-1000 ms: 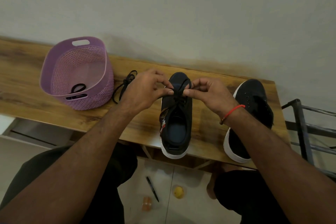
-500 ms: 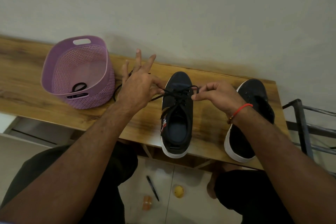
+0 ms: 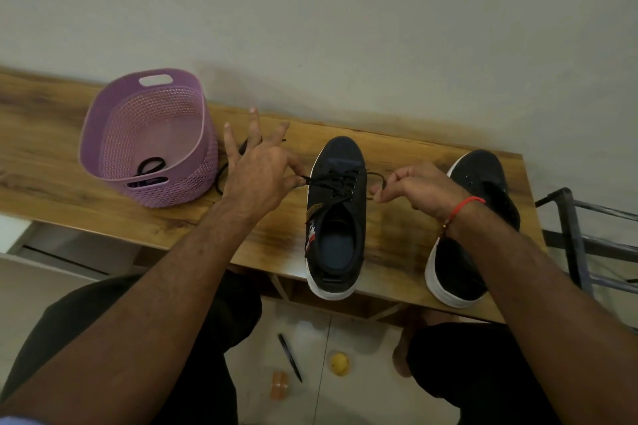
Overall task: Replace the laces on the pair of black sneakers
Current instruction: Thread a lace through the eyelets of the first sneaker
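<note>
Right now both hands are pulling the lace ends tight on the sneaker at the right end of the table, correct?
Not quite. The head view shows the left hand and right hand pinching the lace ends on the middle sneaker. The sneaker at the right end shows no lace and is untouched.

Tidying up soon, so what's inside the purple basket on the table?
A coiled black lace lies on the bottom of the purple basket. The basket's near wall hides part of it.
</note>
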Action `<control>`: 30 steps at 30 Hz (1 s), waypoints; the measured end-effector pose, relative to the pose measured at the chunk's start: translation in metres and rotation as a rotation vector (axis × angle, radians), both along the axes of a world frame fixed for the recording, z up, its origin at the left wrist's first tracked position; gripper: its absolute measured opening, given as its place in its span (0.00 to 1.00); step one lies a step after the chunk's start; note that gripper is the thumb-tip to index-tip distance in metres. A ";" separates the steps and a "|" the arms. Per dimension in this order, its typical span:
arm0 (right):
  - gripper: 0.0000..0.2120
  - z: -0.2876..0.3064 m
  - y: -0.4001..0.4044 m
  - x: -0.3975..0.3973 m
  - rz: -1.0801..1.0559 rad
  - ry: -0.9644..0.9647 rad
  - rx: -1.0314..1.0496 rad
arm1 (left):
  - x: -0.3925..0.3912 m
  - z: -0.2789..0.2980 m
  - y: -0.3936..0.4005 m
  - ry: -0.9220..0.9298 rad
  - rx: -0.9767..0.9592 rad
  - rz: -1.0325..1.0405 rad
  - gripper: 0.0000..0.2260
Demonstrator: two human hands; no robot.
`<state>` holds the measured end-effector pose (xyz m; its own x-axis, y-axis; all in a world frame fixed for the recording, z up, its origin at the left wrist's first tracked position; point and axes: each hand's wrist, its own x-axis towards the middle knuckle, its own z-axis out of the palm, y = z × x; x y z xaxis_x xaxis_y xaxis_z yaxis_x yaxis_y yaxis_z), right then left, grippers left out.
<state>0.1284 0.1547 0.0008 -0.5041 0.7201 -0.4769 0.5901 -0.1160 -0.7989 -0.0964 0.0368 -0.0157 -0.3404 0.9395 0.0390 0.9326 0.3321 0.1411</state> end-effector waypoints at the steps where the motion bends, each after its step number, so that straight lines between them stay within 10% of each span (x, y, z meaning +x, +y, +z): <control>1: 0.07 -0.001 0.001 0.001 -0.054 0.037 -0.056 | 0.000 -0.001 0.001 -0.051 -0.003 -0.012 0.12; 7: 0.05 0.002 0.012 0.000 -0.333 0.423 -0.524 | 0.025 0.007 0.007 -0.380 0.054 -0.108 0.15; 22: 0.19 0.005 0.043 0.007 -0.394 0.489 -0.222 | 0.004 0.009 0.000 -0.223 -0.090 -0.190 0.05; 30: 0.10 0.008 0.045 0.012 -0.473 0.603 -0.220 | 0.010 0.002 0.005 -0.313 -0.004 -0.151 0.09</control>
<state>0.1402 0.2000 0.0089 -0.3852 0.8430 -0.3755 -0.0880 -0.4386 -0.8944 -0.0866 0.0416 -0.0135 -0.1925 0.9800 -0.0493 0.8830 0.1950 0.4271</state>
